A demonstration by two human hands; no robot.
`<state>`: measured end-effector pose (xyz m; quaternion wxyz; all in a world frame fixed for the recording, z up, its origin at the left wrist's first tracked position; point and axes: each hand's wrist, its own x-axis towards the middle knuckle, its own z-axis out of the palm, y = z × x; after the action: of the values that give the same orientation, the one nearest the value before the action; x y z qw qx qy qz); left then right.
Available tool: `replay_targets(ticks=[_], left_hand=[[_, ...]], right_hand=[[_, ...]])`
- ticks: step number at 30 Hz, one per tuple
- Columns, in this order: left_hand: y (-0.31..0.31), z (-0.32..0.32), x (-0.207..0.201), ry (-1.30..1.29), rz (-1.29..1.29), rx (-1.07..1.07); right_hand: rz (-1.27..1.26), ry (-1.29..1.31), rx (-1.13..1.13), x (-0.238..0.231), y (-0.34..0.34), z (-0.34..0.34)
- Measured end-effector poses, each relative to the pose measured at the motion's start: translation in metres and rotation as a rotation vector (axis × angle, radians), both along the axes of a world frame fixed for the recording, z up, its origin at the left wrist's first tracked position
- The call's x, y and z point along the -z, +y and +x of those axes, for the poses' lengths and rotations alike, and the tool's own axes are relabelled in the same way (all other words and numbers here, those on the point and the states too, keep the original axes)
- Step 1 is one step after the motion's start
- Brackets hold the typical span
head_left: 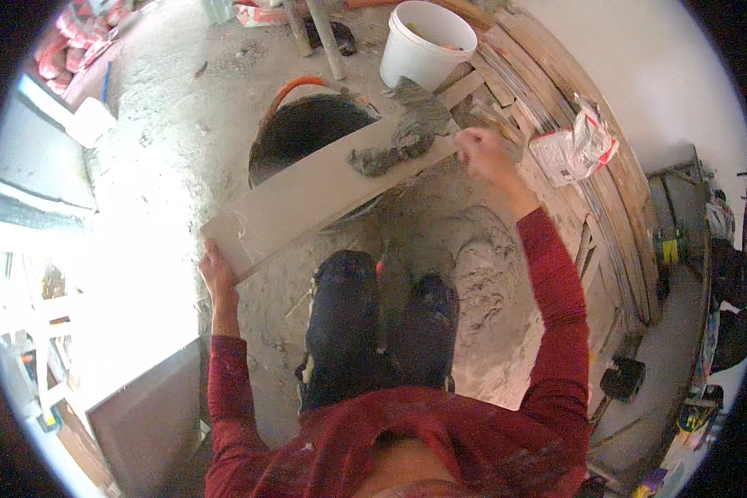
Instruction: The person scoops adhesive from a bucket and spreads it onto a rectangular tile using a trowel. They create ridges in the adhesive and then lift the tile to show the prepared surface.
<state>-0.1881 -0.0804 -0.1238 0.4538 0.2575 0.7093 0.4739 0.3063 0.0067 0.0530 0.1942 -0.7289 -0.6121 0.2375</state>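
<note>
A long grey-beige board (290,199) lies slantwise across the top of a black bucket (307,129) with an orange rim or handle. My left hand (217,270) grips the board's near left end, fingers closed round its edge. Dark grey wet mortar (394,149), or something soaked in it, is heaped on the board's far right part. My right hand (485,153) is closed beside that end, near the mortar. Whether it holds the board's edge or a small tool cannot be made out.
A white bucket (423,50) stands beyond the board, next to stacked wooden planks (577,108). A crumpled white and red bag (568,153) lies on the planks. Mortar-smeared floor (485,274) surrounds my knees. A dark panel (153,419) stands at lower left.
</note>
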Motion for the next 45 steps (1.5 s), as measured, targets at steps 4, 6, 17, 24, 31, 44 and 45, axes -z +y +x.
replay_targets(ticks=[4,6,17,24,31,44,45], left_hand=[[-0.006,-0.002,0.015,-0.064,0.042,-0.028],[-0.01,-0.004,0.013,-0.039,0.043,-0.012],[-0.006,0.002,0.002,-0.091,0.079,-0.064],[-0.005,0.013,0.005,-0.032,0.126,-0.031],[-0.003,0.008,0.002,-0.007,0.125,-0.005],[-0.01,0.005,0.004,-0.057,0.143,-0.044],[-0.011,-0.002,0.012,-0.046,0.122,-0.025]], right_hand=[[-0.288,0.009,-0.049,-0.049,0.039,0.05],[-0.299,-0.166,-0.161,-0.057,0.054,0.057],[-0.307,-0.612,-0.577,-0.05,0.07,0.056],[-0.387,-0.693,-0.52,-0.035,0.071,0.062],[-0.438,-0.789,-0.507,-0.084,0.077,0.049],[-0.347,-0.898,-0.391,-0.091,0.048,0.025],[-0.319,-0.919,-0.364,-0.096,0.041,0.017]])
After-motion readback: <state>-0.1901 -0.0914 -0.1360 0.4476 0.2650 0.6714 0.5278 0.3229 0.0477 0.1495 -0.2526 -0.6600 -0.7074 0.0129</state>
